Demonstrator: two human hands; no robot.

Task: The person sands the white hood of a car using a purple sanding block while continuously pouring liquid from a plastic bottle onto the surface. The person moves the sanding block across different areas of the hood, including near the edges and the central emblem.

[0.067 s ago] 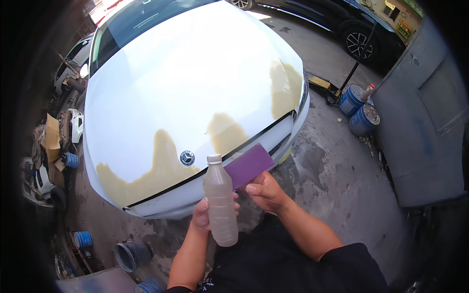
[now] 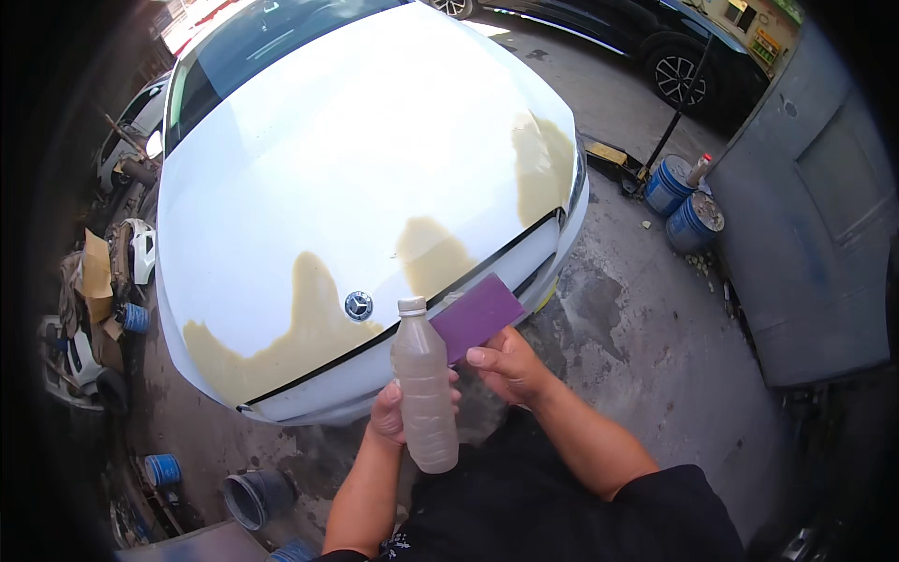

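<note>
My left hand (image 2: 389, 414) is closed around a cloudy plastic bottle (image 2: 423, 393) with a white cap, held nearly upright in front of my body. Between the thumb and fingers of my right hand (image 2: 510, 368) is a purple sheet of sandpaper (image 2: 479, 317), its left edge just behind the bottle. Both are held up in front of the nose of a white car. The car's hood (image 2: 375, 159) carries several yellowish filler patches (image 2: 314, 318) along its front and right edges. A round emblem (image 2: 359, 305) sits near the hood's front edge.
Blue paint buckets (image 2: 695, 223) and a floor jack (image 2: 613, 159) stand at the right, beside a grey panel (image 2: 824, 215). A dark bucket (image 2: 257, 496) lies at lower left. Car parts and cardboard (image 2: 97, 272) pile up at far left. A black car (image 2: 646, 42) is parked behind.
The view has shifted very slightly, so the car and buckets sit a little differently in it. Both hands keep their hold on the bottle and the sandpaper.
</note>
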